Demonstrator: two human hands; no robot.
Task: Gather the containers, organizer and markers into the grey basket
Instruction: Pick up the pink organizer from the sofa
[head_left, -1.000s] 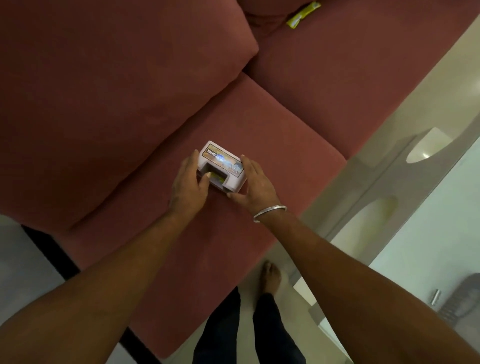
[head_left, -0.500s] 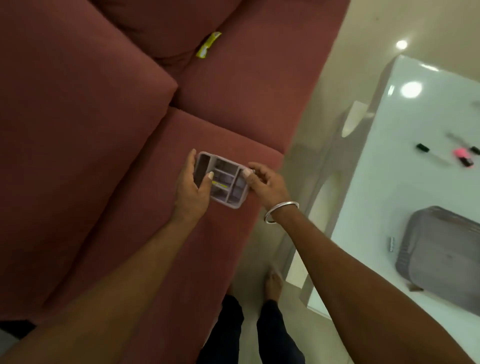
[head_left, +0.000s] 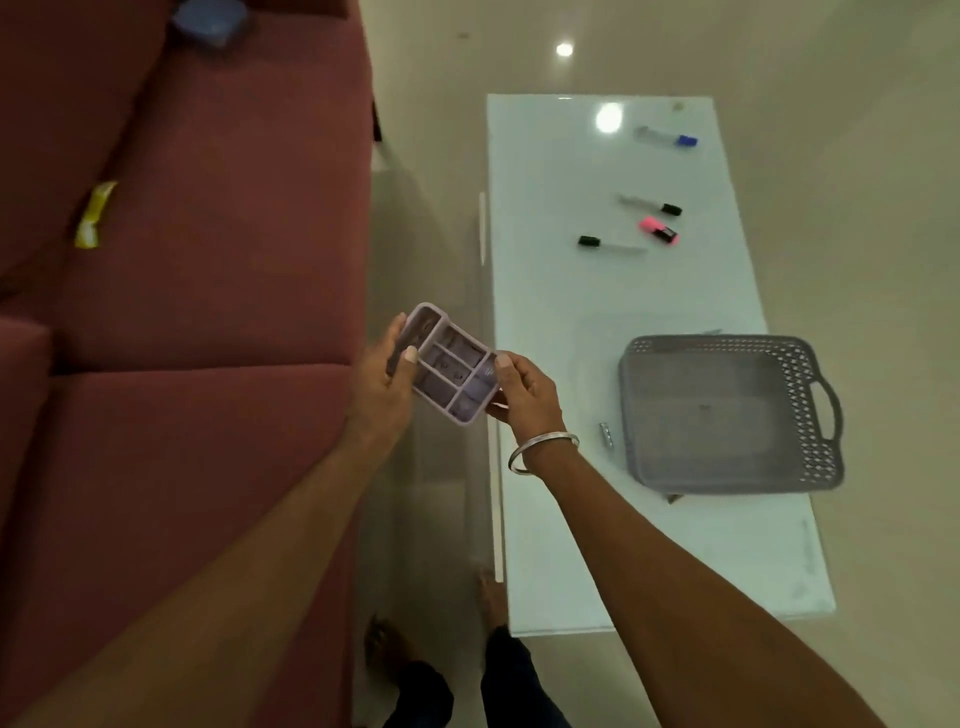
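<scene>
Both hands hold a small lilac organizer (head_left: 449, 366) with several compartments, open side up, in the air between the sofa and the table. My left hand (head_left: 384, 382) grips its left end and my right hand (head_left: 524, 389) its right end. The grey perforated basket (head_left: 810, 415) lies on the white glass table (head_left: 545, 312), to the right of my hands, with nothing in it. Beyond it lie a pink highlighter (head_left: 658, 230), two black-capped markers (head_left: 610, 245) (head_left: 652, 204) and a blue-capped marker (head_left: 667, 136). A blue container (head_left: 210, 21) sits on the sofa at the top left.
The dark red sofa (head_left: 182, 312) fills the left side, with a yellow item (head_left: 94, 214) on its cushion. A small metallic object (head_left: 605, 435) lies on the table left of the basket. My feet stand on the beige floor between sofa and table.
I have lifted the organizer off the sofa seat and carried it to the right toward the table. My view has swung right, bringing the table, basket and markers fully into sight.
</scene>
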